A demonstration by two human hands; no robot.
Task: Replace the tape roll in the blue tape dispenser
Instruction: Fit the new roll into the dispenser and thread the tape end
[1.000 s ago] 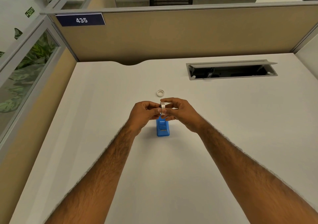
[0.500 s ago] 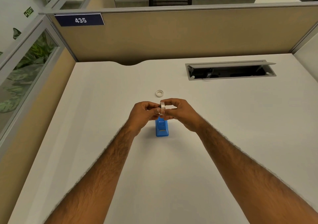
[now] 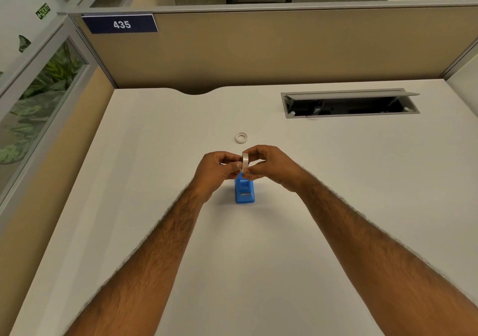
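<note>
Above the blue tape dispenser standing on the white desk, I see my left hand and right hand both pinching a tape roll held on edge between them. Beyond my hands, a second small ring of tape lies flat on the desk, apart from everything else.

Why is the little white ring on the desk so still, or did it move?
No. The white ring lies in the same spot, left of the cable hatch, just beyond the hands.
</note>
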